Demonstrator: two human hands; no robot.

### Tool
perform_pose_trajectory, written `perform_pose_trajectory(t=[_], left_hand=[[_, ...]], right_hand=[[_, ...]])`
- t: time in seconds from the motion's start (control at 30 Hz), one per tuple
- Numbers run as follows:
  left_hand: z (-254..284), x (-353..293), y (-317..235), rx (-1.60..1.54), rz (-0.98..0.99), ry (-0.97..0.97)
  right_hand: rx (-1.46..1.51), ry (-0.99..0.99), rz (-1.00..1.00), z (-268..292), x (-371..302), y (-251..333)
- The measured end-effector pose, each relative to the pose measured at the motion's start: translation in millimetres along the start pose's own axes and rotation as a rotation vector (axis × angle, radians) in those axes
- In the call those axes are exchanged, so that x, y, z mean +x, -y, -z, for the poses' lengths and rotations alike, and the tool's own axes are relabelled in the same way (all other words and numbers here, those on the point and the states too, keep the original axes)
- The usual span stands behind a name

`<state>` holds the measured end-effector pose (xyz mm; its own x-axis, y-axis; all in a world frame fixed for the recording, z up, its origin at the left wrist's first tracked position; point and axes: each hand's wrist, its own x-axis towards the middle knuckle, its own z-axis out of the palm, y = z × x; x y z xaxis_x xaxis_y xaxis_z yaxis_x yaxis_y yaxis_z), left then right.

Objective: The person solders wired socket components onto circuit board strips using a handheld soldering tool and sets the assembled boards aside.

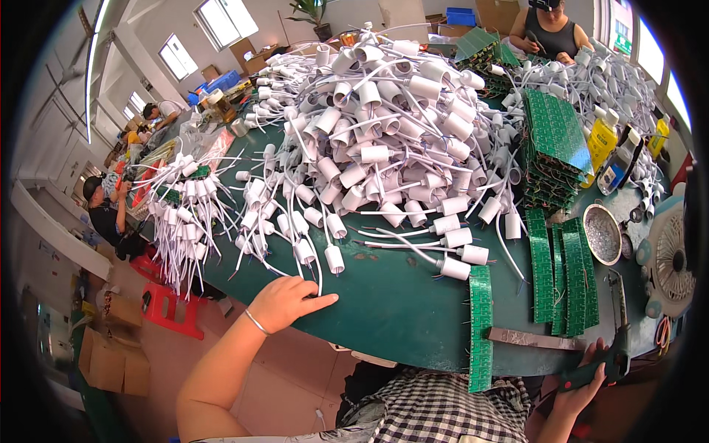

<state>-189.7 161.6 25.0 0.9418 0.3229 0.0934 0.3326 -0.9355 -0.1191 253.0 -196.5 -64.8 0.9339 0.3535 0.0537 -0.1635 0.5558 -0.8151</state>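
Note:
Near the table's front edge, my left hand (284,303) is closed, its thumb and fingertips at the end of a white cable (319,275) that runs down from the lamp holders. White lamp holders (334,259) with cable tails lie just beyond it. At the right, my right hand (585,380) is wrapped round a dark-handled tool (617,362) that looks like a soldering gun, its slim front part pointing away from me. Left of this hand, a green circuit board strip (480,328) overhangs the front edge, beside a flat brownish bar (535,339).
A large heap of lamp holders (384,133) fills the middle of the green table (369,317). Stacked circuit boards (550,148), more strips (541,266), a metal bowl (603,235), yellow bottles (602,144) and a fan (668,258) stand right. Other people work farther off; red stools (173,310) stand left.

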Motion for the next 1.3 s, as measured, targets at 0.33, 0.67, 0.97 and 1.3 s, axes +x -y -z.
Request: perform_pose_trajectory(t=[0.33, 0.67, 0.97, 1.3], left_hand=[[30.3, 22.6, 31.6, -0.148, 0.364, -0.592], [187.7, 101.7, 74.0, -0.816, 0.475, -0.892], [144.5, 184.1, 37.0, -1.324, 0.25, -0.848], [-2.2, 61.3, 83.2, -0.823, 0.847, -0.301]], right_hand=[[0.027, 0.022, 0.014, 12.8, 1.0, -3.9], [0.036, -0.008, 0.045, 10.1, -0.2, -8.1], [0.032, -0.003, 0.031, 10.2, -0.4, -9.0], [0.034, 0.012, 0.024, 9.8, -0.6, -6.0]])
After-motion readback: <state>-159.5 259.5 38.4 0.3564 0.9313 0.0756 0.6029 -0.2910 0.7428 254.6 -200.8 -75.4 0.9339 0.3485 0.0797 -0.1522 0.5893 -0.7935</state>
